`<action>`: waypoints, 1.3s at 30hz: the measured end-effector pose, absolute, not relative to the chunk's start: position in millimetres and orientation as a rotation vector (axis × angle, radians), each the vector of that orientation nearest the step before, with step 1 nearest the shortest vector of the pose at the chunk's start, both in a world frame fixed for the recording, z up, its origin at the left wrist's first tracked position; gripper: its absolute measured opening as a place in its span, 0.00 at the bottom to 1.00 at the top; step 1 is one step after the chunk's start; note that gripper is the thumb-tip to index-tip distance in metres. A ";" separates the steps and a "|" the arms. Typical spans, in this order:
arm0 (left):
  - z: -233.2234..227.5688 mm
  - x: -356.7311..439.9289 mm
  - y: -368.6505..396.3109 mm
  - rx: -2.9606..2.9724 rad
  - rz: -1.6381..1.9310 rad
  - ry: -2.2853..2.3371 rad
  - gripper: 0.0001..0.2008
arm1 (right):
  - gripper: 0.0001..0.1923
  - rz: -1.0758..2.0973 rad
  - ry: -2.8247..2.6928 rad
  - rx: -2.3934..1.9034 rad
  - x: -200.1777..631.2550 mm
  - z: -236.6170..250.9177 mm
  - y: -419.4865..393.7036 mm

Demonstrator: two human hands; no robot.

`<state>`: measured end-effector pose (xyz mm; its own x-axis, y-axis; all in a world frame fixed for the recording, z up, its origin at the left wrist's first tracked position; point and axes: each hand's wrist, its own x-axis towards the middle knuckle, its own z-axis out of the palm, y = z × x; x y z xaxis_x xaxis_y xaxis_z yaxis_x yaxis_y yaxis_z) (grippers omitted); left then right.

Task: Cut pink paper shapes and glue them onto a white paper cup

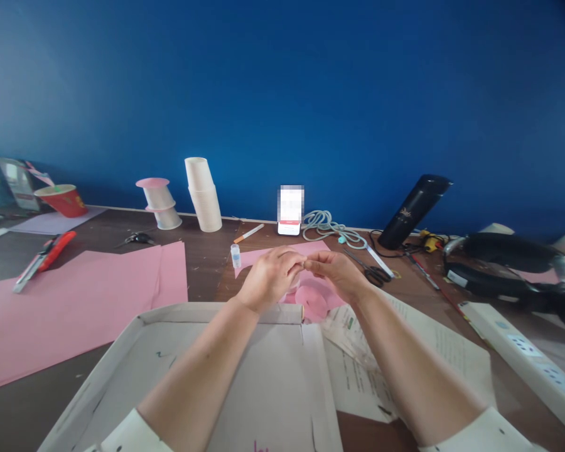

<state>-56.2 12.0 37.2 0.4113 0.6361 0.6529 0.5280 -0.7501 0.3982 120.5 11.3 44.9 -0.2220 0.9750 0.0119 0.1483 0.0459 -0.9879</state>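
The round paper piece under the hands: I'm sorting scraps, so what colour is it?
Pink; the round paper piece shows plainly in the head view, just below both hands.

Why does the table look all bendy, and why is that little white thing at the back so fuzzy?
Head view: the wide lens bows the brown wooden table, curving the white power strip; the small white standing card is blocked into squares, unreadable; both hands, left hand and right hand, look sharp; light is soft, shadows faint, the blue wall darkens toward the corners.
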 end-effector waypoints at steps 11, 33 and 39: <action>36.1 -56.8 13.6 2.484 1.280 1.030 0.06 | 0.14 1.278 -1.504 -1.173 121.6 39.3 15.4; 41.7 -70.5 17.9 2.300 1.032 1.395 0.07 | 0.09 -0.348 -1.978 -1.199 121.9 19.1 18.9; 38.5 -71.5 18.8 2.312 1.053 1.361 0.06 | 0.10 -0.482 -2.043 -1.238 123.1 22.3 16.4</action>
<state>-71.5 18.8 38.5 0.2993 0.8385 0.4554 0.6511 -0.5283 0.5449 123.1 16.4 22.3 -0.3067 0.6223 0.7202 0.8786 0.4760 -0.0371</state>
